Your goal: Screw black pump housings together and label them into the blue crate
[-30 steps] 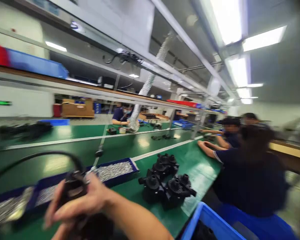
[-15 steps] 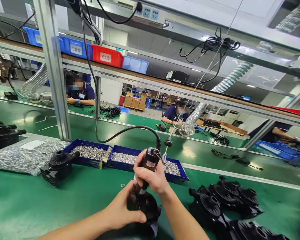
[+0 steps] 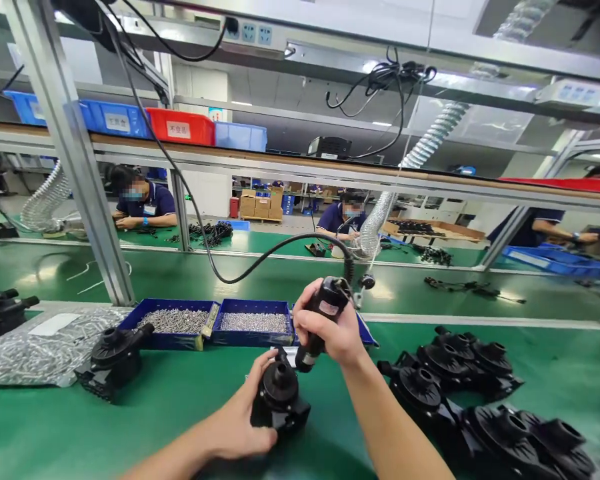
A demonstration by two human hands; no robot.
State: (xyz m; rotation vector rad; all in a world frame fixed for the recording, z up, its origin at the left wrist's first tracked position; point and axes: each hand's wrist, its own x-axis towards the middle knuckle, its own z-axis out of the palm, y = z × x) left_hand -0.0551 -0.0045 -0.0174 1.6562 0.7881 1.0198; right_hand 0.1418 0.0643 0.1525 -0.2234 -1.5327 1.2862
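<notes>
Left grip [image 3: 237, 427]: because the black housing [image 3: 280, 390] apparently needed steadying, was clamped on it.
Right grip [image 3: 333, 330]: wrapped around the corded driver [image 3: 331, 297].

Angled inward from below with 2 bare forearms [image 3: 397, 423]; held low at left hand [image 3: 237, 421], with thumb parted from fingers; raised higher at right hand [image 3: 344, 338], curled tight.

Left hand [image 3: 244, 419] clasps black housing [image 3: 282, 387]; right hand [image 3: 344, 337] grips corded tool [image 3: 329, 301].
</notes>
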